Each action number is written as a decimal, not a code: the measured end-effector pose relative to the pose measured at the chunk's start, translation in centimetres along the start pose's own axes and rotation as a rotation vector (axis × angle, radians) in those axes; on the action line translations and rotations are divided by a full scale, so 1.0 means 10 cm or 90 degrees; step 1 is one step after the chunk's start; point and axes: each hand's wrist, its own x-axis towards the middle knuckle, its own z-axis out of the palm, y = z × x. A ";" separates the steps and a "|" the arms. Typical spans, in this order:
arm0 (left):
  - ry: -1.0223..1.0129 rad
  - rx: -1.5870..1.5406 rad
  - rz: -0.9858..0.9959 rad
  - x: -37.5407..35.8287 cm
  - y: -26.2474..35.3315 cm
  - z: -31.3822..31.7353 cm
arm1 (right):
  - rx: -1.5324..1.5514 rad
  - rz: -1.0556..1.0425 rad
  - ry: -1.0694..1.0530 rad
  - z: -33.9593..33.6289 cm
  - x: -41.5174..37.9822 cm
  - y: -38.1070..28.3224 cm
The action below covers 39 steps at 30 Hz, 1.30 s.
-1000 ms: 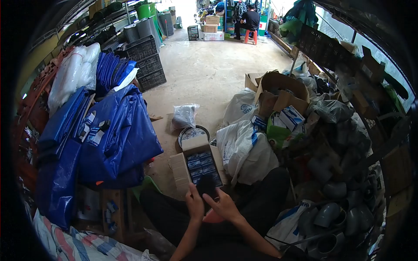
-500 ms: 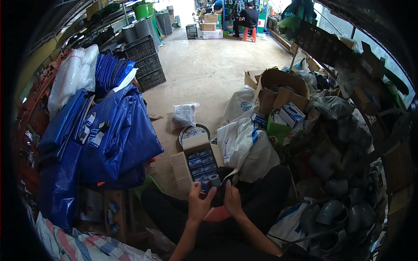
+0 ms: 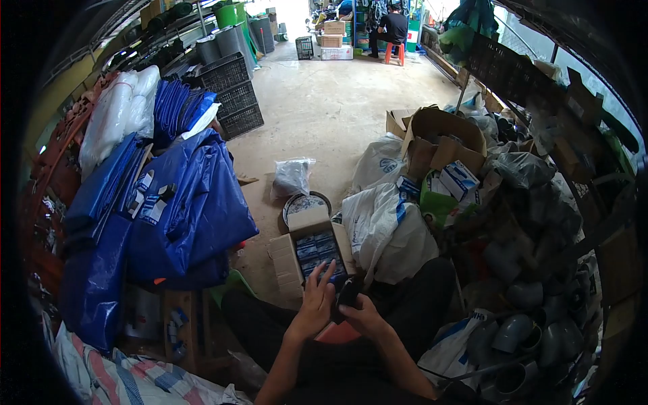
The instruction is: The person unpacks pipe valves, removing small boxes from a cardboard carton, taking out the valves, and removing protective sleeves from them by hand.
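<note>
My left hand [image 3: 316, 304] is over the near edge of an open cardboard box [image 3: 286, 266], its fingers spread and nothing visible in them. Rows of small blue packets [image 3: 314, 250] fill the box. Just right of it, my right hand [image 3: 363, 316] grips a dark item [image 3: 349, 293], too dark to identify, above my lap. A red piece [image 3: 337, 332] lies below both hands, between my crossed legs.
Folded blue tarps [image 3: 182, 216] are piled at the left. A clear bag [image 3: 293, 178] and a round tub [image 3: 307, 202] sit beyond the box. White sacks [image 3: 378, 226] and grey pipe fittings [image 3: 513, 332] lie right. A person [image 3: 391, 28] sits far back.
My left hand has opened and moved up toward the box; the grey cylindrical piece near its fingers no longer shows. My right hand is slightly lower. The whole view has shifted slightly.
</note>
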 end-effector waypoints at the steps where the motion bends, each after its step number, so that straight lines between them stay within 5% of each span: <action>1: -0.007 -0.055 0.007 0.06 0.00 -0.01 | 0.020 -0.025 0.016 0.05 -0.01 -0.03; 6: 0.044 -0.312 -0.044 0.14 0.07 -0.03 | 0.063 -0.091 0.134 -0.07 0.11 0.24; 9: -0.033 -0.430 -0.216 0.02 -0.12 0.03 | 0.018 -0.145 0.180 -0.07 0.13 0.08; 12: 0.103 -0.555 -0.268 -0.10 -0.26 0.24 | 0.080 -0.161 0.141 0.22 0.07 -0.10; 17: 0.145 -0.568 -0.253 -0.13 -0.54 0.34 | -0.188 -0.134 0.063 0.50 0.04 -0.24; 24: 0.104 -0.394 -0.120 -0.12 -0.32 0.14 | -0.117 -0.110 0.084 0.50 0.08 -0.19; 27: 0.038 -0.551 -0.191 -0.08 -0.33 0.09 | -0.163 -0.155 0.178 0.49 0.08 -0.10; 31: 0.248 -0.455 -0.260 -0.01 -0.43 0.25 | -0.251 -0.165 0.299 0.52 0.09 -0.16; 34: 0.297 -0.428 -0.286 -0.01 -0.47 0.37 | -0.476 -0.118 0.281 0.65 0.00 -0.33; 36: 0.303 -0.475 -0.220 -0.08 -0.50 0.46 | -0.728 -0.316 0.170 0.56 0.11 -0.10; 39: 0.281 -0.838 -0.322 -0.18 -0.48 0.59 | -0.882 -0.417 0.020 0.59 0.17 -0.10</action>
